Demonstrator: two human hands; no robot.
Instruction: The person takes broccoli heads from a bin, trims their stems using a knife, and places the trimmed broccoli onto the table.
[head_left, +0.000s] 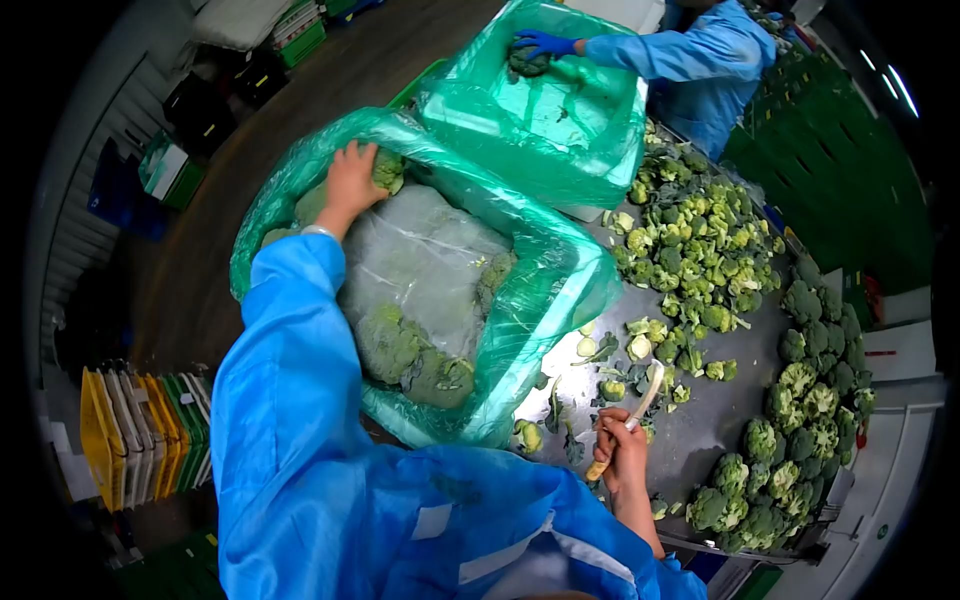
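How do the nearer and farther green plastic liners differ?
The nearer liner holds several broccoli heads; the farther liner shows just one dark head. The nearer liner has a cloudy sheet inside; none shows in the farther liner. Both are shiny, see-through green.

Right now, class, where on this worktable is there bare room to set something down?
The clearest patch of worktable lies between the right hand and the broccoli heads, with cut pieces at its far end. Room is tight among those pieces and where the heads pack together.
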